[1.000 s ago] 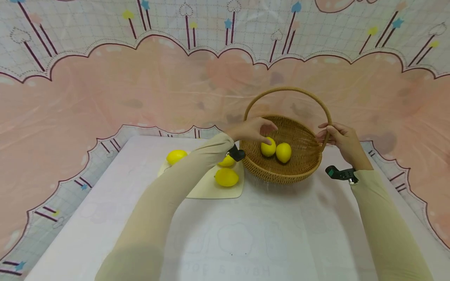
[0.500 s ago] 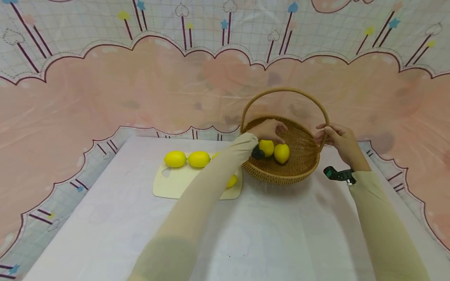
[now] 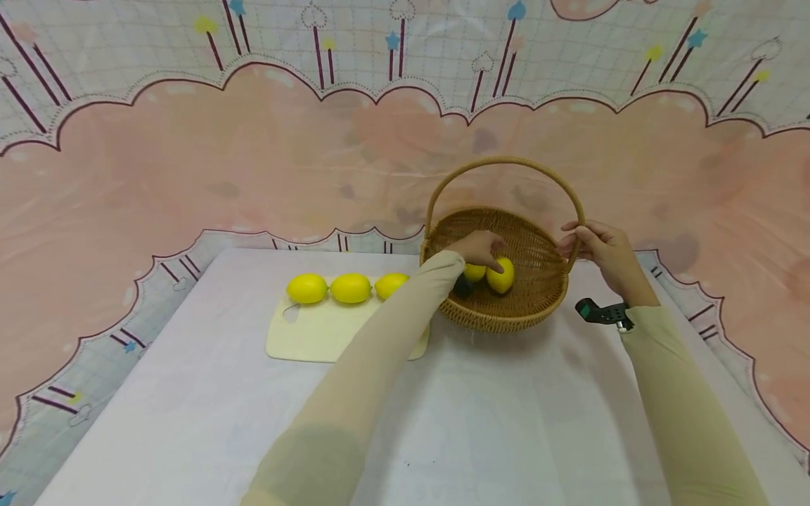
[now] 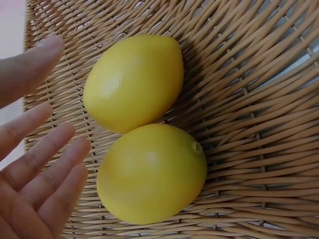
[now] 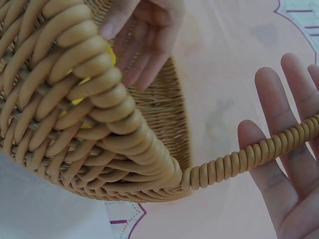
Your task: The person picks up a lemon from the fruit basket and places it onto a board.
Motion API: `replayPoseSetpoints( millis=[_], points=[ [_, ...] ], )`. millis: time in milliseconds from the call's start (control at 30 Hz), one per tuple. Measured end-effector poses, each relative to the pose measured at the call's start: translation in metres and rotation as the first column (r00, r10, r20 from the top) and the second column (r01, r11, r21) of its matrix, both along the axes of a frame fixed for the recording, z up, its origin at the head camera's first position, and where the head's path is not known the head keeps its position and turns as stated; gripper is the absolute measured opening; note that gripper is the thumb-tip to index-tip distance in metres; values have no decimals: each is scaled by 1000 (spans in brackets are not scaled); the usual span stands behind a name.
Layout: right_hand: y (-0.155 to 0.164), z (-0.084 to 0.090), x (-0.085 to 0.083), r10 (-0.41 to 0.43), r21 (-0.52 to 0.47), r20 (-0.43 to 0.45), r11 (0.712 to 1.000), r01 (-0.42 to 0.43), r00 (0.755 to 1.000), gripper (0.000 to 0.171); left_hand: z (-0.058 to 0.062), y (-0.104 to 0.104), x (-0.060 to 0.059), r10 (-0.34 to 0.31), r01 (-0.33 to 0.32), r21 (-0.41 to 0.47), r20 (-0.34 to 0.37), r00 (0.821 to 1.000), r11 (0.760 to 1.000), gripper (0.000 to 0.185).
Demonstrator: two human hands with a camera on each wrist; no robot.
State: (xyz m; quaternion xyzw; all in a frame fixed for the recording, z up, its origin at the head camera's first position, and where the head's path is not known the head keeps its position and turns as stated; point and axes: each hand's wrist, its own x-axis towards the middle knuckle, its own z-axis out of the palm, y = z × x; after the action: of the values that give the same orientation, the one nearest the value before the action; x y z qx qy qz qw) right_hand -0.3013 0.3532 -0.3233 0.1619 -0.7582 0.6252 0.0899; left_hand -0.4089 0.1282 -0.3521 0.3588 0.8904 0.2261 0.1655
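Note:
A wicker basket with an arched handle stands on the table and holds two yellow lemons. My left hand reaches into it. In the left wrist view its straight fingers hover just left of the upper lemon and the lower lemon, holding neither. My right hand is at the handle's right base. The right wrist view shows the handle lying across that hand's straight fingers.
Left of the basket lies a cream cutting board with three lemons in a row along its far edge. My left sleeve crosses its right end. A white cloth covers the table; a pink backdrop rises behind.
My left hand has moved right and down into the basket, over the two lemons. The row of lemons on the board has come into view. My right hand stays at the handle.

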Motion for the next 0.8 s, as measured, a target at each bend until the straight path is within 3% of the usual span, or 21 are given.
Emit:
replayPoseSetpoints(
  millis=[233,500,800],
  points=[
    [-1,2,1,0,-8,3,1000,0,1000,21,4,2,0,-24,24,-28,11,1000,999,59],
    [-3,1,-1,29,-43,-1,999,-29,1000,22,2,8,-11,-11,11,-73,1,1000,997,62],
    [-2,0,1,-4,-6,2,1000,4,1000,21,-2,7,-1,-35,46,-158,70,997,986,69]
  ],
)
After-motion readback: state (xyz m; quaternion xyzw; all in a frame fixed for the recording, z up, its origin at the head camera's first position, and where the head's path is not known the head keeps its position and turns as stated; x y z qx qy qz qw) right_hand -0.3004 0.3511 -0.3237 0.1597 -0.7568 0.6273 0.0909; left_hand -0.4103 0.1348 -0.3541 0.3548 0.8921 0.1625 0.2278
